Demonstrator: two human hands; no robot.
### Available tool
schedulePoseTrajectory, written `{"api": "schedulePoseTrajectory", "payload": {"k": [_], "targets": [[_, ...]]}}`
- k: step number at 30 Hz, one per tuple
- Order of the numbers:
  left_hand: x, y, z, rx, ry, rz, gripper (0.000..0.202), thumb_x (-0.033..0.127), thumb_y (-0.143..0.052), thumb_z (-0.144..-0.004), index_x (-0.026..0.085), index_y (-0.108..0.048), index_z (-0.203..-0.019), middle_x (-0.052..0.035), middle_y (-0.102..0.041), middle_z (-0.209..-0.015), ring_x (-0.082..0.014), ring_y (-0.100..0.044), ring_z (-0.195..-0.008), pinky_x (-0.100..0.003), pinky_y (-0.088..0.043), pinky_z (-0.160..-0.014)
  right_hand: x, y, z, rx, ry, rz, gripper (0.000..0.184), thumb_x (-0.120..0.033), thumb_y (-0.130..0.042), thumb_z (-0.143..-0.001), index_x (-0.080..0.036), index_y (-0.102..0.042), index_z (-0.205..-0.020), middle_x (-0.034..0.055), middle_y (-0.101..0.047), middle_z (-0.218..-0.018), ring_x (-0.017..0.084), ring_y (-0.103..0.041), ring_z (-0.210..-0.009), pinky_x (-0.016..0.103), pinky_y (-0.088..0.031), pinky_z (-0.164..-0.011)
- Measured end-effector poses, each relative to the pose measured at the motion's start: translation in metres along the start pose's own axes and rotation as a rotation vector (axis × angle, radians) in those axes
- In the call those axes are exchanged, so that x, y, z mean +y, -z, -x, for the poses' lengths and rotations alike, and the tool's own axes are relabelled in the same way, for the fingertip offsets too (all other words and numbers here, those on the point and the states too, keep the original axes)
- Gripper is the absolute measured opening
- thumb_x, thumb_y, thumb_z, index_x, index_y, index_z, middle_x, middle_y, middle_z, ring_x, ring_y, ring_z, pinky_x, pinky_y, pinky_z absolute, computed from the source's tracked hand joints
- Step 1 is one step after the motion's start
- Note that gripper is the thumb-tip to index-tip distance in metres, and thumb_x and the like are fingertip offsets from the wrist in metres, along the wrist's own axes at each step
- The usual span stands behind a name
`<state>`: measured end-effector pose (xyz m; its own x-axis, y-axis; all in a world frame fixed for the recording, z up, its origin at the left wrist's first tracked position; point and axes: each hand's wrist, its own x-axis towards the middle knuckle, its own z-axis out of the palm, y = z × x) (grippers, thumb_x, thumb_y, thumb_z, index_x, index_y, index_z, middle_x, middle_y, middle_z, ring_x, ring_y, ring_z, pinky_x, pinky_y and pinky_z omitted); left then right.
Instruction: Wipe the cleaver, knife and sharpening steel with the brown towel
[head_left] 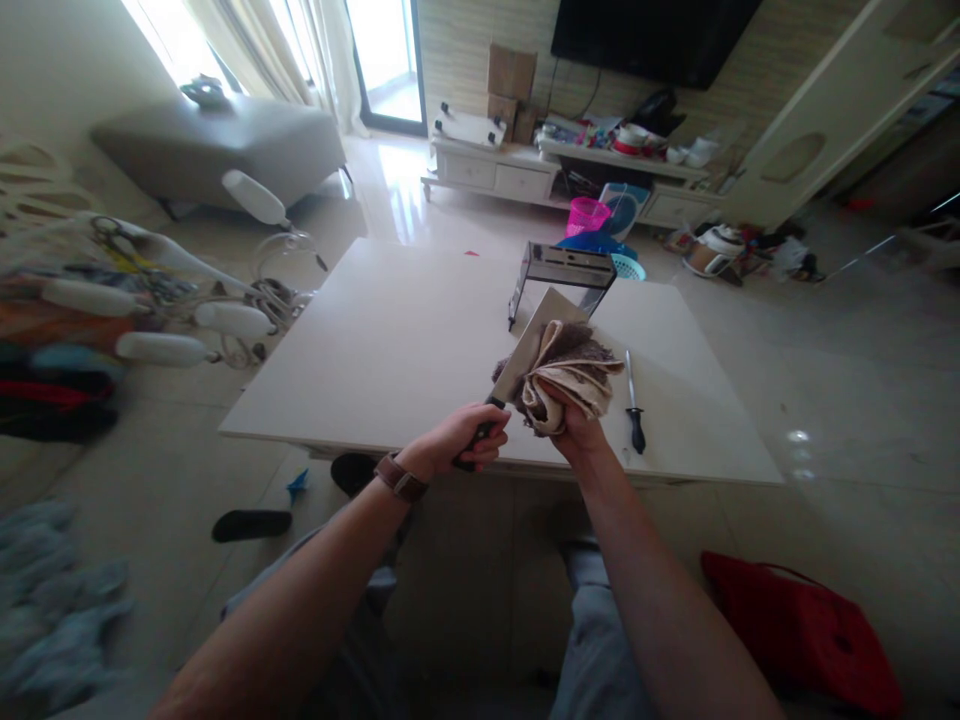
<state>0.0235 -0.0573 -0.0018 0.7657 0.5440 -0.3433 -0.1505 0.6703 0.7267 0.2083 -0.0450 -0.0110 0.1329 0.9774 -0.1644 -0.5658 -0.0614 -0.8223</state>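
My left hand (pixel 466 440) is closed round the dark handle of a cleaver (pixel 534 338), whose broad blade points up and away over the white table (pixel 390 350). My right hand (pixel 571 425) grips a bunched brown and beige cloth (pixel 564 370) pressed against the right side of the blade. A brown watch sits on my left wrist. Both hands hover above the table's near edge.
A sharpening steel (pixel 634 400) with a black handle lies on the table right of my hands. A metal knife rack (pixel 562 272) stands at the far edge. A red bag (pixel 802 630) lies on the floor at right, a black slipper (pixel 251 524) at left.
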Motion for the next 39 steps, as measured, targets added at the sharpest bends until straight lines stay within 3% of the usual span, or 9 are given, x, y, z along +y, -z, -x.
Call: {"api": "schedulePoseTrajectory", "payload": {"k": [7, 10, 18, 22, 30, 34, 39], "targets": [[0.001, 0.000, 0.009, -0.053, 0.120, -0.119, 0.033, 0.036, -0.054, -0.088, 0.021, -0.043, -0.061, 0.0075, -0.034, -0.043, -0.0067, -0.025, -0.033, -0.019, -0.034, -0.035, -0.021, 0.029, -0.007, 0.071, 0.057, -0.027, 0.025, -0.021, -0.085, -0.064, -0.026, -0.071, -0.084, -0.0066, -0.076, -0.082, 0.015, -0.070, -0.075, 0.029, -0.062, -0.074], [0.001, -0.001, 0.012, -0.058, 0.110, -0.187, 0.036, 0.036, -0.054, -0.087, 0.021, -0.042, -0.057, 0.0064, -0.033, -0.041, -0.0070, -0.027, -0.033, -0.020, -0.034, -0.035, -0.023, 0.035, -0.008, 0.083, 0.051, -0.028, 0.018, -0.022, -0.081, -0.069, -0.025, -0.071, -0.083, -0.0053, -0.076, -0.083, 0.015, -0.070, -0.073, 0.029, -0.061, -0.071], [-0.001, -0.010, -0.004, 0.053, 0.011, -0.038, 0.030, 0.035, -0.055, -0.084, 0.020, -0.043, -0.061, 0.0085, -0.034, -0.043, -0.0061, -0.023, -0.031, -0.020, -0.035, -0.033, -0.007, 0.008, -0.003, 0.055, -0.015, -0.011, 0.027, -0.025, -0.087, -0.063, -0.025, -0.072, -0.085, -0.0045, -0.077, -0.087, 0.015, -0.071, -0.081, 0.028, -0.062, -0.077], [-0.002, -0.007, -0.007, 0.093, 0.004, 0.056, 0.030, 0.035, -0.055, -0.085, 0.021, -0.042, -0.062, 0.0088, -0.032, -0.043, -0.0055, -0.021, -0.031, -0.018, -0.033, -0.033, 0.005, -0.001, 0.000, 0.051, 0.041, 0.037, 0.036, -0.024, -0.090, -0.058, -0.025, -0.072, -0.089, -0.0052, -0.077, -0.090, 0.015, -0.071, -0.086, 0.028, -0.060, -0.083], [0.000, 0.003, 0.002, -0.006, 0.029, 0.169, 0.029, 0.033, -0.052, -0.087, 0.020, -0.042, -0.064, 0.0095, -0.029, -0.043, -0.0048, -0.017, -0.031, -0.018, -0.034, -0.036, 0.009, 0.001, 0.006, -0.018, -0.046, -0.018, 0.026, -0.037, -0.085, -0.068, -0.028, -0.070, -0.088, -0.0062, -0.077, -0.087, 0.015, -0.072, -0.086, 0.027, -0.061, -0.079], [-0.001, 0.002, 0.001, 0.016, 0.038, 0.137, 0.030, 0.033, -0.052, -0.087, 0.020, -0.042, -0.062, 0.0087, -0.031, -0.044, -0.0049, -0.019, -0.031, -0.018, -0.034, -0.035, 0.007, 0.001, 0.007, -0.019, -0.087, -0.013, 0.031, -0.031, -0.088, -0.062, -0.027, -0.070, -0.088, -0.0059, -0.077, -0.086, 0.015, -0.072, -0.082, 0.027, -0.061, -0.077], [-0.004, -0.001, -0.003, 0.067, 0.036, 0.057, 0.031, 0.034, -0.052, -0.087, 0.020, -0.043, -0.061, 0.0073, -0.035, -0.044, -0.0060, -0.023, -0.031, -0.019, -0.035, -0.035, 0.012, 0.001, 0.004, 0.000, -0.022, 0.005, 0.039, -0.024, -0.091, -0.057, -0.025, -0.070, -0.090, -0.0054, -0.076, -0.086, 0.015, -0.071, -0.079, 0.028, -0.062, -0.077]]}}
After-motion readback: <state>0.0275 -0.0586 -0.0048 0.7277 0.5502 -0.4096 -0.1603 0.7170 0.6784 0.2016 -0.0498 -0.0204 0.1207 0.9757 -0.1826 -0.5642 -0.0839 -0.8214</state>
